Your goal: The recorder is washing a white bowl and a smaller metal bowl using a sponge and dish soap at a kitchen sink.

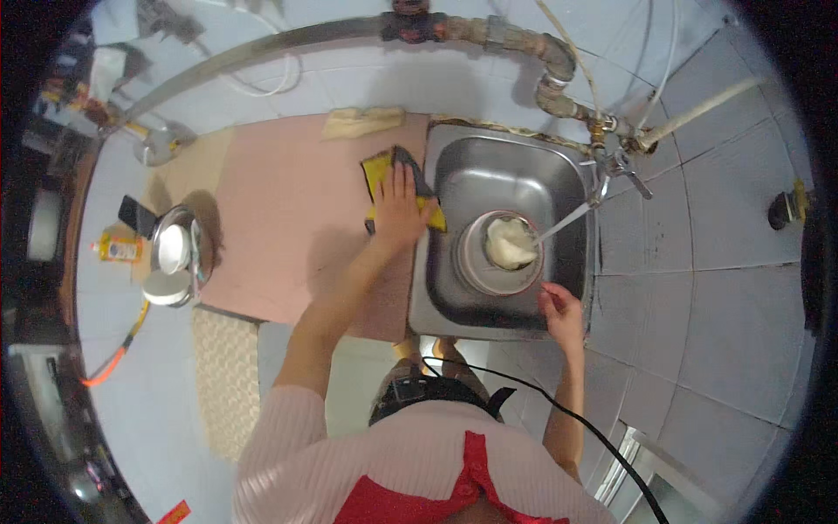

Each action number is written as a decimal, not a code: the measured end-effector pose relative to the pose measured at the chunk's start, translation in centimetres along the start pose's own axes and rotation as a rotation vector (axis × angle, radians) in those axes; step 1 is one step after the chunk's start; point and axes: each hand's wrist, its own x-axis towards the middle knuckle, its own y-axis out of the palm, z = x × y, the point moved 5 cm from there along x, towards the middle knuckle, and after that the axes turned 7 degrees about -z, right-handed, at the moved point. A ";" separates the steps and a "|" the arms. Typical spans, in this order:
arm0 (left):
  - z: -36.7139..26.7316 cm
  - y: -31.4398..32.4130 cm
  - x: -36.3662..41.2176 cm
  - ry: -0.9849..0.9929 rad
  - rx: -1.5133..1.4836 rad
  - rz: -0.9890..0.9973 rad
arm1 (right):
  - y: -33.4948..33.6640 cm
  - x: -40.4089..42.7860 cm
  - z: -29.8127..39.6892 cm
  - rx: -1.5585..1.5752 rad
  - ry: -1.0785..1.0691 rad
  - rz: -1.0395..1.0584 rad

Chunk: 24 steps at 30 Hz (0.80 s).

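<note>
A yellow and grey cloth [375, 171] lies at the right edge of the pink countertop [281, 216], beside the sink. My left hand [399, 206] rests flat on it with fingers extended. Over the front right of the steel sink basin [504, 147], my right hand [562, 314] is loosely curled near the rim of a round, red-edged bowl [481, 278]; whether it touches the rim or pinches anything is unclear. Inside the bowl sits a smaller dark-rimmed container with a pale, crumpled, cloth-like mass [509, 243]. Water runs from the faucet [597, 193] towards it.
A folded pale cloth [363, 122] lies along the back wall. At the left stand a metal basin [203, 242] with white bowls [174, 249], a yellow bottle [121, 249] and a dark flat object [136, 216]. Pipes [517, 36] cross the tiled wall. A black cable [556, 399] passes my right forearm.
</note>
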 end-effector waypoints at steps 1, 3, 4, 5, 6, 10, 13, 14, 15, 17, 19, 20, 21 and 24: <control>0.2 1.6 1.9 -0.029 0.016 -0.047 | 0.0 0.8 -1.2 -0.065 -0.021 0.011; 0.8 3.9 5.3 -0.054 0.027 -0.095 | 0.5 2.7 -2.7 -0.129 -0.053 -0.001; 1.4 4.4 6.6 -0.088 0.037 -0.109 | 0.8 3.6 -2.6 -0.190 -0.092 0.005; 2.0 4.6 7.4 -0.126 0.051 -0.125 | 1.1 4.7 -2.4 -0.190 -0.095 0.006; 2.2 4.9 7.9 -0.127 0.052 -0.125 | 1.4 5.9 -2.4 -0.293 -0.077 0.013; -1.1 1.7 8.6 -0.034 0.001 -0.135 | 2.4 9.7 -3.0 -0.373 0.041 0.067; -4.3 -1.1 5.6 0.044 -0.316 -0.194 | 5.4 11.2 -3.6 -0.462 -0.105 0.196; -5.5 -1.2 4.5 0.032 -0.603 -0.154 | 5.9 11.0 -4.2 -0.460 -0.108 0.197; -6.5 -1.1 3.4 -0.026 -0.647 -0.075 | 6.3 10.9 -4.4 -0.581 -0.168 0.116; -8.1 -0.9 1.6 -0.088 -0.686 -0.001 | 6.8 10.5 -3.1 -0.698 -0.235 0.036; -8.6 1.0 -0.2 -0.313 -0.799 0.242 | 7.0 10.0 -0.3 -0.573 -0.201 0.153; -9.0 1.3 -0.6 -0.312 -0.800 0.238 | 7.2 10.2 -0.1 -0.574 -0.204 0.151; -9.2 1.9 -1.1 -0.359 -0.827 0.261 | 7.3 10.5 -0.6 -0.651 -0.132 0.156; -9.9 3.0 -2.1 -0.391 -0.840 0.258 | 7.0 11.1 -2.1 -0.792 -0.034 0.186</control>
